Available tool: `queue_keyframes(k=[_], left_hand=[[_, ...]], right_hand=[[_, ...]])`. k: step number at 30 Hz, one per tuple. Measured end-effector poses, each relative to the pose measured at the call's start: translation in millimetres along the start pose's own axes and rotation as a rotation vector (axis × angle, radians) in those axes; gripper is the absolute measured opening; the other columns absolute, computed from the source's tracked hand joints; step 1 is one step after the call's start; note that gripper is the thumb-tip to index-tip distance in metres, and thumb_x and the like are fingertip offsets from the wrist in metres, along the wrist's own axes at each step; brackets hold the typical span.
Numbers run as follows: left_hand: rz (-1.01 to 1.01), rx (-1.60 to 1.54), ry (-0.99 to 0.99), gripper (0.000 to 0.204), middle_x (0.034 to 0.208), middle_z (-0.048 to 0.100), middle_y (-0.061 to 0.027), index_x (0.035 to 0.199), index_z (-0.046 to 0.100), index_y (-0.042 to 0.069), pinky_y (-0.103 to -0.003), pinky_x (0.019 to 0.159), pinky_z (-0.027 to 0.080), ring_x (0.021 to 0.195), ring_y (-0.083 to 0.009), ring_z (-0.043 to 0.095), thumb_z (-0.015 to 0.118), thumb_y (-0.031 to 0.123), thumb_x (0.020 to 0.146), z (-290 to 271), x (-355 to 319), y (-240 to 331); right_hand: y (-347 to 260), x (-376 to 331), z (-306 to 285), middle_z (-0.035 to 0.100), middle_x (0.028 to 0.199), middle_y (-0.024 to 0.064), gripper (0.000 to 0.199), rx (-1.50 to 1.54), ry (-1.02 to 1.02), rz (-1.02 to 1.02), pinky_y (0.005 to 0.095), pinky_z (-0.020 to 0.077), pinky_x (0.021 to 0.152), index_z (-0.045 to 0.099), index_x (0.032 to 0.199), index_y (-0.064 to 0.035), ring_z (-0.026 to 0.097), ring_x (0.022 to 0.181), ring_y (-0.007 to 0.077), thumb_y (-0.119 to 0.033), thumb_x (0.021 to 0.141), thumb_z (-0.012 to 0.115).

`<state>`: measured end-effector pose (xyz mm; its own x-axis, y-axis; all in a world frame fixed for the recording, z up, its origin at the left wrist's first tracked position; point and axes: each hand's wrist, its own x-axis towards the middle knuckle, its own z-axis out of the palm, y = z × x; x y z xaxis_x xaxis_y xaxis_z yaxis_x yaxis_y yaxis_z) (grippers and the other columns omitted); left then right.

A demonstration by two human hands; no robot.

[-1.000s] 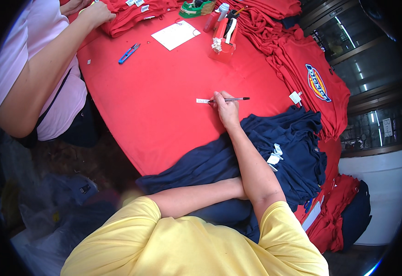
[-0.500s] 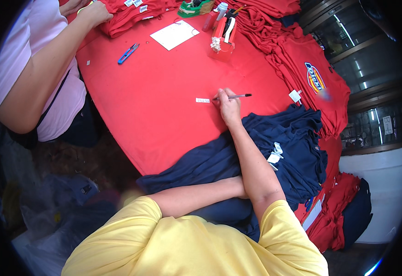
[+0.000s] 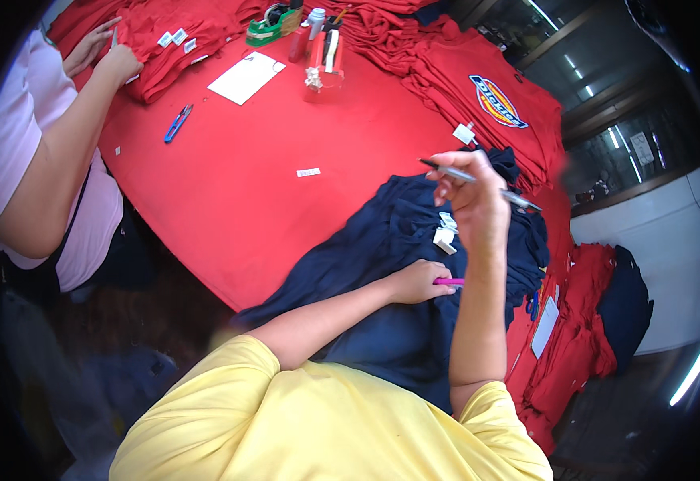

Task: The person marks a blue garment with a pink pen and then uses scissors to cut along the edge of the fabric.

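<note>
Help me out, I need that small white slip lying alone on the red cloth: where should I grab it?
The white slip lies flat on the red cloth. Pinch one short end from above, sliding a fingertip under its edge; nothing crowds it.

Single head-worn fisheye view, looking steeply down, close over red table [image 3: 229,200], edges bending at rim

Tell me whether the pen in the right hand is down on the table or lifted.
Lifted. The right hand holds the pen in the air above the navy shirts, touching no cloth.
</note>
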<state>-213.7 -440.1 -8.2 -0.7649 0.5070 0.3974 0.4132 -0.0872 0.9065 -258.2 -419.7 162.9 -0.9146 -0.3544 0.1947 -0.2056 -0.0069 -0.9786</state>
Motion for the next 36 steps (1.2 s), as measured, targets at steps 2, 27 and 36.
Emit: queue_keyframes(k=[2, 27, 36], left_hand=[[0.096, -0.07, 0.116, 0.021, 0.079, 0.063, -0.0121, 0.094, 0.066, 0.0, -0.038, 0.07, 0.048, 0.076, -0.0282, 0.063, 0.063, 0.019, 0.087, 7, 2, -18], [-0.338, -0.726, -0.11, 0.018, 0.071, 0.052, 0.0074, 0.103, 0.068, 0.004, -0.02, 0.053, 0.031, 0.06, -0.002, 0.04, 0.068, 0.016, 0.089, -12, 0, -10], [-0.31, -0.691, -0.074, 0.022, 0.07, 0.052, 0.007, 0.101, 0.068, 0.003, -0.02, 0.053, 0.033, 0.059, -0.0021, 0.041, 0.068, 0.022, 0.09, -9, 2, 2]], right_hand=[[2, -10, 9, 0.064, 0.08, 0.0125, 0.03, -0.073, 0.081, 0.004, 0.0249, 0.0432, 0.055, 0.063, 0.095, 0.0048, 0.053, 0.061, 0.0114, -0.022, 0.094, 0.05], [75, -115, -60, 0.048, 0.062, 0.0024, 0.035, -0.661, 0.585, 0.137, 0.0288, 0.0347, 0.054, 0.054, 0.075, -0.0011, 0.044, 0.059, 0.0104, -0.026, 0.099, 0.048], [62, -74, -67, 0.056, 0.081, 0.0021, 0.017, -0.466, 0.667, -0.169, 0.0244, 0.0431, 0.061, 0.055, 0.094, -0.005, 0.049, 0.066, 0.0075, -0.021, 0.098, 0.051]])
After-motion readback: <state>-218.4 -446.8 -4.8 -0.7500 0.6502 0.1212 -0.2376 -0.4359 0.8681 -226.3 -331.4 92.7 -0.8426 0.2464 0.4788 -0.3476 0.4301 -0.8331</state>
